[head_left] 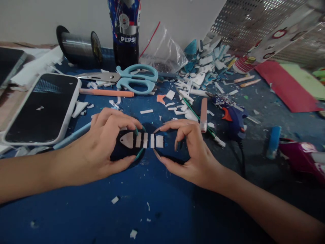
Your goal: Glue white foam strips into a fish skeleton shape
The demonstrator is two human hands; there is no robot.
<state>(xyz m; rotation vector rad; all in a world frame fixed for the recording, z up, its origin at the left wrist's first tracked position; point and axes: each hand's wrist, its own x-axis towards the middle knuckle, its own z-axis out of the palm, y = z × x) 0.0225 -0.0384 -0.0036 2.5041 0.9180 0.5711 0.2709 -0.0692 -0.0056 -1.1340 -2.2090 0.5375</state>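
A row of small flat white pieces lies on the blue tabletop: a rounded, pointed piece with a small hole [127, 140], two narrow strips, another thin strip and a squarish piece [159, 141]. My left hand [108, 142] arches over the left part of the row. Its green-nailed thumb and fingertip pinch a narrow white strip [145, 140] at its two ends. My right hand [190, 145] curves in from the right, thumb and index nails at the ends of the thin white strip [152, 140]. A small gap separates these two strips.
Blue-handled scissors [137, 79], an orange pen [106, 93] and a phone [42, 108] lie behind and left. A Pepsi bottle [126, 37] and wire spool [78, 47] stand farther back. White scraps [200, 78] and a blue glue gun [233, 118] are to the right.
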